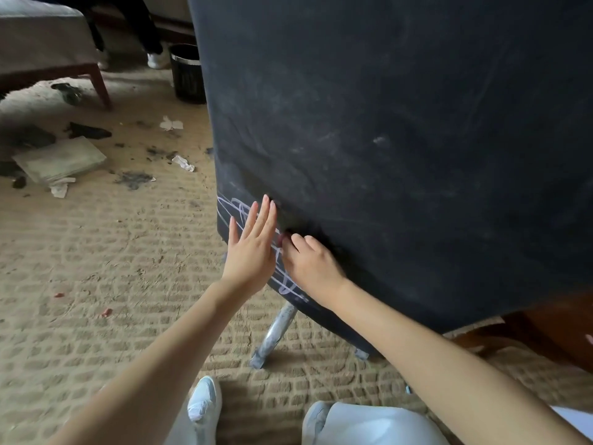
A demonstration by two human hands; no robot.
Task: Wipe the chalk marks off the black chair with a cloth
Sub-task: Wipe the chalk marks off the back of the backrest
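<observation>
The big black fabric-covered chair [385,139] filled most of the view, w/ pale purple scribbly chalk marks [231,207] low on its bottom left edge, just above a shiny metal leg [276,332]. Some marks ran under both hands, down to approx. the rim.

The left hand [252,248] lay flat & wide open on the chair, fingers [266,213] straight, holding nothing. The right hand [309,264] sat right beside it, fingers curled in & pressed to the fabric. A dark patch showed just above its fingertips; I could not tell if that was a cloth or what, if anything, the hand gripped.

To do the step well, I think: keep the flat hand pushing so the fabric stays tight. Rub w/ short back-and-forth strokes over the lines, not just around them. Go all the way down to the rim, since marks hid there too.

Bits of white paper [171,123] lay on the tan woven carpet [112,252].
</observation>
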